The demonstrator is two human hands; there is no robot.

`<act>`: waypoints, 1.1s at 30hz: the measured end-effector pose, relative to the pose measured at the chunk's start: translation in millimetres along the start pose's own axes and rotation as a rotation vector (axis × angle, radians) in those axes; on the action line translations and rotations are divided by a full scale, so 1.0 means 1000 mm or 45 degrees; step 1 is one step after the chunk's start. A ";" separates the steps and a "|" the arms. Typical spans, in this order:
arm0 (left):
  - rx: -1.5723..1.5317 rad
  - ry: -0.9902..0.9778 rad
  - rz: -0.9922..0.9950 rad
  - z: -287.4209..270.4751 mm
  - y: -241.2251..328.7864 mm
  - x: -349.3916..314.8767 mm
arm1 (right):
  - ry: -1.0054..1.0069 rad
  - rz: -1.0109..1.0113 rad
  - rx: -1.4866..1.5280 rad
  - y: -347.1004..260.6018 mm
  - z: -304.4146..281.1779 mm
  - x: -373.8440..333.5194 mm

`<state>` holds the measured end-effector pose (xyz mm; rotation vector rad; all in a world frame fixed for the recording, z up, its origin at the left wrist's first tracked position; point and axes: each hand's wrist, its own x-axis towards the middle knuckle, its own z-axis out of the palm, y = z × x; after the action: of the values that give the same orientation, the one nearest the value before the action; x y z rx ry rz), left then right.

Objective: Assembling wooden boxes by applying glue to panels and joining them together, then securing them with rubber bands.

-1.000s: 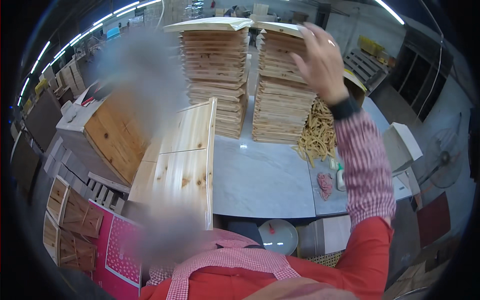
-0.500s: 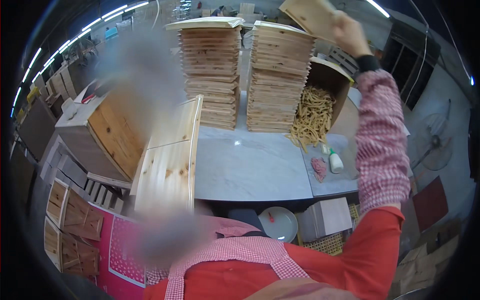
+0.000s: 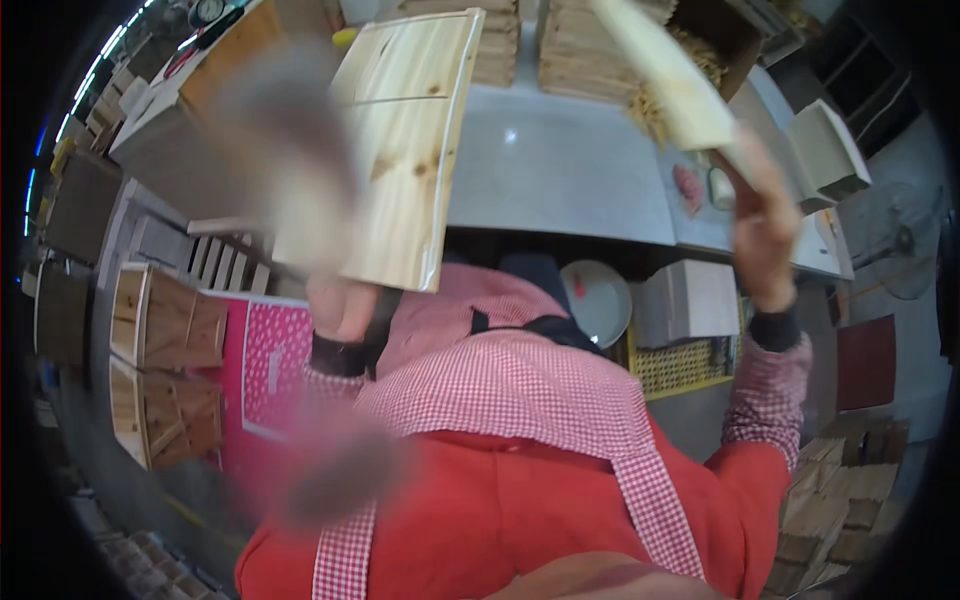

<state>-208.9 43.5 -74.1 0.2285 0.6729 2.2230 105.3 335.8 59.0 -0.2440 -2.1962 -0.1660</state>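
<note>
Here the right hand (image 3: 766, 225) grips a pale board (image 3: 685, 90); the left hand (image 3: 345, 308) touches a panel (image 3: 410, 195), grip unclear.

1. No word, number, brand or sign can be read anywhere in view.
2. A pink sheet (image 3: 255, 460) at the person's left carries a pale-bordered panel (image 3: 278, 350) printed with small white shapes; a faint mark near the panel's middle could be lettering, but it is too small to make out.
3. A round dial (image 3: 208, 12) at the upper left edge has a face whose markings are too small to tell.
4. The white bottle (image 3: 720, 188) on the surface (image 3: 560, 170) is too blurred to show any label.
</note>
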 end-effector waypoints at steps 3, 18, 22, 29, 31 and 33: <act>0.128 0.072 0.031 0.002 0.001 0.000 | -0.204 0.024 0.056 -0.024 0.075 -0.040; 0.837 0.074 0.104 -0.015 -0.045 0.054 | -0.982 0.177 0.253 -0.073 0.218 -0.104; 1.101 0.043 0.186 -0.019 -0.062 0.077 | -0.911 0.233 0.382 -0.072 0.223 -0.112; 1.354 0.008 0.158 -0.010 -0.080 0.081 | -0.948 0.299 0.448 -0.072 0.219 -0.108; 1.443 -0.015 0.187 -0.004 -0.088 0.077 | -0.956 0.308 0.468 -0.072 0.217 -0.105; 1.604 -0.071 0.252 0.002 -0.095 0.073 | -0.972 0.318 0.488 -0.073 0.215 -0.103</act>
<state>-196.7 150.0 -127.0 0.9863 1.9955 1.6351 -19.3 297.9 -153.7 -0.4073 -2.8522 0.5739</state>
